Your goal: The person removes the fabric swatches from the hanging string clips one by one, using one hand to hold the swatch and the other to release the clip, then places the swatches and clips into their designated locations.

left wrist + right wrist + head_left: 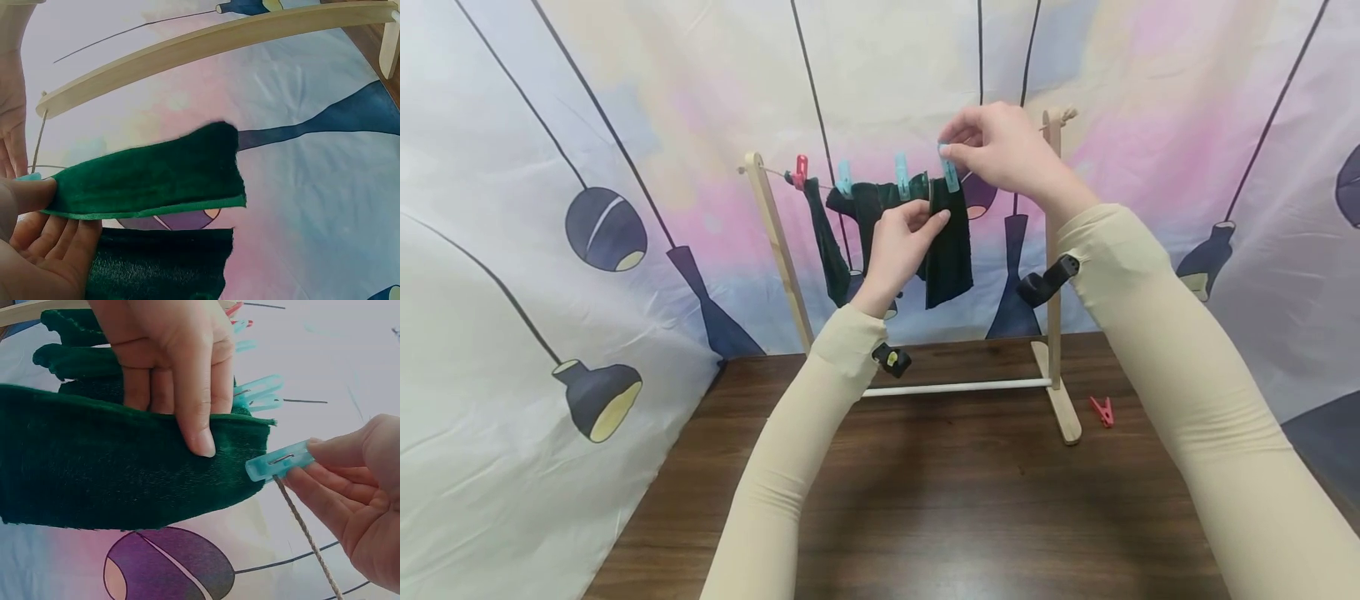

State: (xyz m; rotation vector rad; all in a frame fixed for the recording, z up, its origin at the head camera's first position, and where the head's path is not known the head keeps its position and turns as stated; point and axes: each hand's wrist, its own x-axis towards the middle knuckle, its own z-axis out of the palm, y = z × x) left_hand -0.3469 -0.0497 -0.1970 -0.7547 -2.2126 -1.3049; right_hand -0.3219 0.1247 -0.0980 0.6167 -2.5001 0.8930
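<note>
Pale sleeves point(1202, 367): nearest the camera, my forearms reach over the tabletop point(917, 508) toward its far edge.
Left hand point(901, 248): I pinch the dark green cloth point(951, 250) near its upper left border, thumb in front, fingers behind.
Right hand point(1003, 152): my thumb and fingertips grip one end of a blue clothespin point(280, 460); its other end overlaps the cloth's top corner, at the cord point(303, 525). Whether it has bitten on both, I can't tell.
Step in hand: pinning, I judge; the next move calls for seating the clothespin over cloth and cord, then easing my squeeze while the left hand steadies the fabric.
Cloth's lie: it hangs above the tabletop's far part, long axis roughly up and down, loose end pointing down.
Along the cord: two more blue clothespins point(902, 173) and a red clothespin point(801, 172) sit leftward over green fabric; whether it joins mine is unclear.
Wooden rack point(784, 254): carries the cord near the tabletop's far edge.
Spare red clothespin point(1104, 412): lies near the tabletop's far right corner, beside the rack's foot.
</note>
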